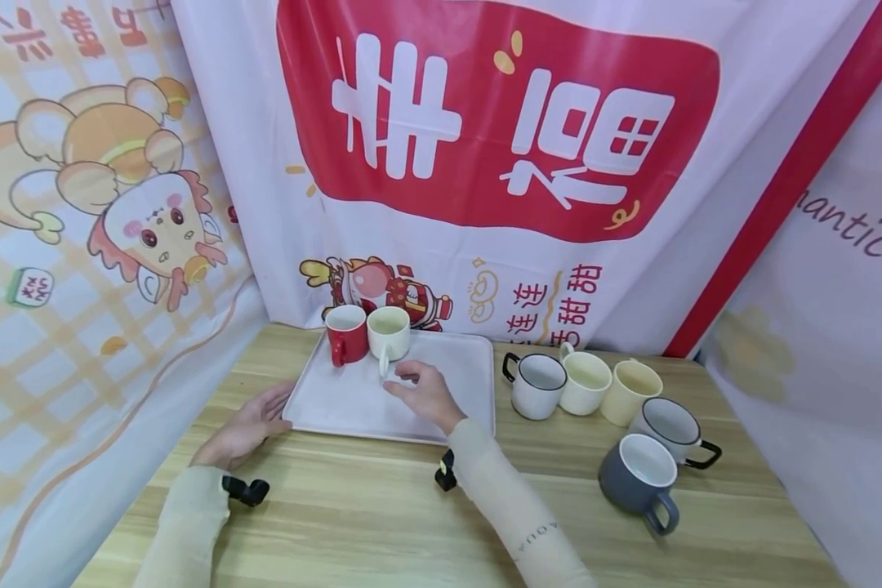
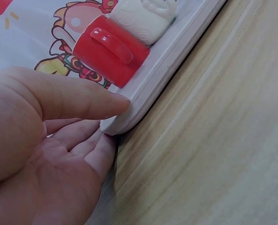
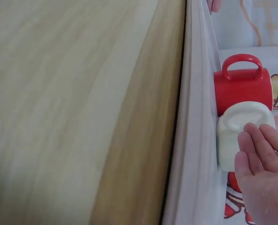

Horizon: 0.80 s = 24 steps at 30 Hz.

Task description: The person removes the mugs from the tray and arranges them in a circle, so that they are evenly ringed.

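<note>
A white tray (image 1: 353, 404) lies on the wooden table with two mugs at its back left. The red mug (image 1: 347, 335) stands at the left, its handle toward the front. Right beside it is a cream-white mug (image 1: 389, 333) with an embossed side, its handle (image 1: 385, 361) also facing forward. My left hand (image 1: 253, 420) holds the tray's front left corner, thumb (image 2: 108, 105) at the rim and fingers along the outer side. Over the tray, my right hand (image 1: 426, 392) is just in front of the cream-white mug's handle, fingers loosely bent and nothing gripped.
Right of the tray stand a white mug with black handle (image 1: 538, 388), a cream mug (image 1: 584, 382), a pale yellow mug (image 1: 630, 394), a second black-handled white mug (image 1: 665, 429) and a grey mug (image 1: 635, 478). Printed cloths (image 1: 426, 212) hang behind the table and at its sides.
</note>
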Tool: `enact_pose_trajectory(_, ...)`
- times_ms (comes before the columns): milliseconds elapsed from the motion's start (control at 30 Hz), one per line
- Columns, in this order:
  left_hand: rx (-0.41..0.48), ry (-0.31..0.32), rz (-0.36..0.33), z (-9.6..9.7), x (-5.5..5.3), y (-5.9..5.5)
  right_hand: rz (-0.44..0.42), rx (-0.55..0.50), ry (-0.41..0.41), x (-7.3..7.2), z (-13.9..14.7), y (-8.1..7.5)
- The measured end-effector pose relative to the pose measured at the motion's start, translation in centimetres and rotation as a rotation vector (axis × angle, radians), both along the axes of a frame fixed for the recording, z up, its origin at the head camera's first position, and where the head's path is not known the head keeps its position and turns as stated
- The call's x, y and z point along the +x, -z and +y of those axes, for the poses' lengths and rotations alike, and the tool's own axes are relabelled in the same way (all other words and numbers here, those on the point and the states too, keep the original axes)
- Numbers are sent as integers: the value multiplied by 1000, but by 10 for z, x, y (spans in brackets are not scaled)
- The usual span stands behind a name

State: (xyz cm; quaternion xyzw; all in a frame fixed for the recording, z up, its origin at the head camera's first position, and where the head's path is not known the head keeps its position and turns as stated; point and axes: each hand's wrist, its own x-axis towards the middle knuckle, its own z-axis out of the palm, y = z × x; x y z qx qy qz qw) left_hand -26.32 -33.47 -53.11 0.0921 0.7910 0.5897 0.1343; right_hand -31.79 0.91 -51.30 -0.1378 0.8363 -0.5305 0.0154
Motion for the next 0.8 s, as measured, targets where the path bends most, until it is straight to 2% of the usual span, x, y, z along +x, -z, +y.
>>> enact_pose_trajectory(233, 11, 1, 2, -1, 1, 1, -48, -80, 75, -5, -17, 3)
enact_pose_trajectory(400, 10, 2, 4, -4, 0, 3, -68, -149, 79, -7, -27, 6)
enact_pose_trajectory(533, 15, 7, 8, -3, 1, 3, -94, -224, 52, -8, -32, 9)
enact_pose_trajectory(633, 12, 2, 3, -2, 1, 3, -116, -235, 44, -9, -32, 10)
enact_pose_trajectory(800, 22, 9, 2, -2, 0, 3, -151, -179, 112, -10, -30, 9)
